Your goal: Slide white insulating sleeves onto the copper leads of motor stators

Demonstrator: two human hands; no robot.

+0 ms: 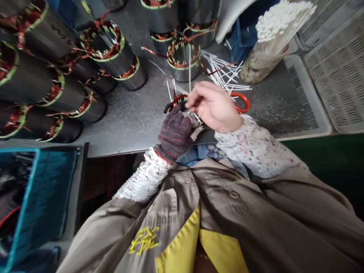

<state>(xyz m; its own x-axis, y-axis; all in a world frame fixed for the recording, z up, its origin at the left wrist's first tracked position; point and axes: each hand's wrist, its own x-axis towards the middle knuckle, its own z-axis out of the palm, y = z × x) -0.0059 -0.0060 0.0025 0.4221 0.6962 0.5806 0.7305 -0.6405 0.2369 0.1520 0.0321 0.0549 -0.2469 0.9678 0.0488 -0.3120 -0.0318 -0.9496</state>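
My left hand [174, 132], in a dark knitted glove, is closed around a motor stator [178, 101] with copper windings at the bench's near edge; most of the stator is hidden behind both hands. My bare right hand [214, 104] hovers over the stator's top with its fingers pinched together at the windings; what they pinch is too small to name. Thin white sleeves [224, 74] lie scattered just behind the hands. Red-handled scissors [241, 100] lie partly hidden behind my right hand.
Several wound stators [109, 47] are stacked on the grey bench [127, 117] at left and rear, one upright stator [183, 58] behind my hands. A jar of white sticks [270, 41] stands at right beside white perforated trays [335, 72]. A blue crate [36, 197] sits lower left.
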